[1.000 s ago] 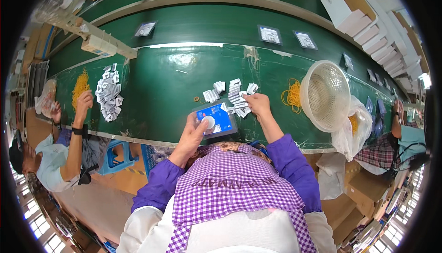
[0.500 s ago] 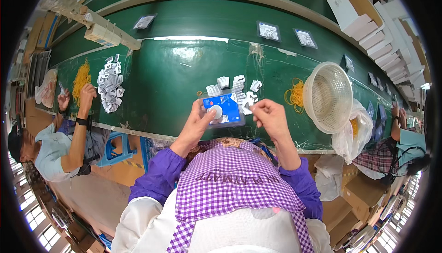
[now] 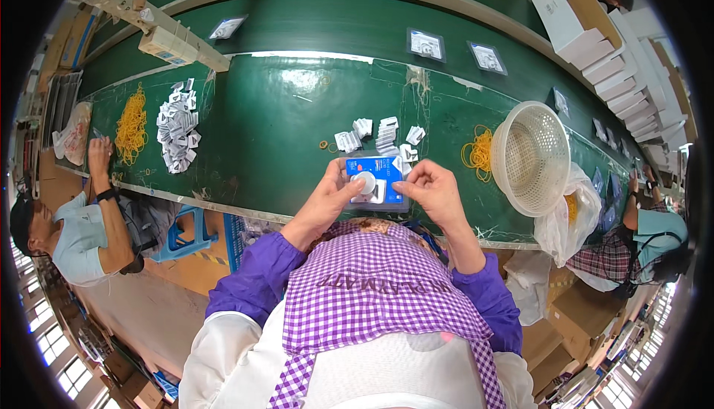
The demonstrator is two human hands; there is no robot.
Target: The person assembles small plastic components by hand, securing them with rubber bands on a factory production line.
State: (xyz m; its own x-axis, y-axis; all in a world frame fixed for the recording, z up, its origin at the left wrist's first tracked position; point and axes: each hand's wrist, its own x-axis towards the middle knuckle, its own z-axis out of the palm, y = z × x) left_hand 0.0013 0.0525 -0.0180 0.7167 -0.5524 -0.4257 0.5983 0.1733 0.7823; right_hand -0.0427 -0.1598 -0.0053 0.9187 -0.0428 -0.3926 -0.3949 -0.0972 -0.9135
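The blue pack [image 3: 383, 166] is at the near edge of the bench [image 3: 282, 141], right in front of the person. It is a flat card in clear, shiny plastic, with a round white part [image 3: 364, 182] in it.

The left hand [image 3: 323, 197] pinches the pack's left side, thumb on top. The right hand [image 3: 437, 192] is at the other side, its fingers bent and close together. Its thumb touches the pack, but I cannot tell if it pinches anything.

Just past the pack are folded white papers [image 3: 386, 135] in small heaps. The bench is green, smooth and shiny, with scuffs. To the right are thin yellow bands [image 3: 480, 152], a round white basket [image 3: 507, 178] full of little holes and tipped up, and a crinkly plastic bag [image 3: 565, 223].

To the left lie a big paper pile [image 3: 177, 130] and more bands [image 3: 132, 126]. Farther out, one person [image 3: 78, 238] sits left and another [image 3: 662, 234] right. A blue stool [image 3: 190, 234] is below the bench.
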